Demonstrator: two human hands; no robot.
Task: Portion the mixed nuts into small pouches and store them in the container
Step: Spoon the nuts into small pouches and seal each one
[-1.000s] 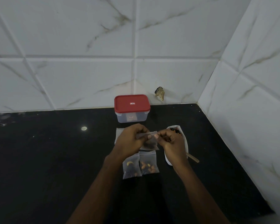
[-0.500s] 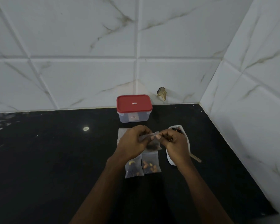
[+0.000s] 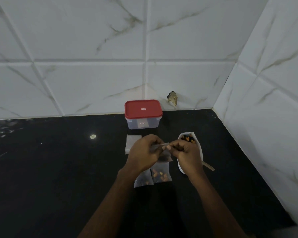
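Observation:
Above the black counter, my left hand (image 3: 144,152) and my right hand (image 3: 186,154) both pinch the top edge of a small clear pouch (image 3: 163,156) with dark nuts in it. Two filled pouches (image 3: 152,176) lie side by side just below my hands. A white bag of mixed nuts (image 3: 187,140) lies open behind my right hand, partly hidden by it. A clear container with a red lid (image 3: 143,113) stands shut near the wall. A stack of empty pouches (image 3: 132,142) lies left of my hands.
A wooden stick (image 3: 208,166) pokes out from under the white bag to the right. The black counter (image 3: 58,169) meets tiled walls at the back and right, forming a corner. A small chipped spot (image 3: 172,98) marks the back wall.
My hands have stayed on the pouch top, shifting only slightly. The camera has drifted a little.

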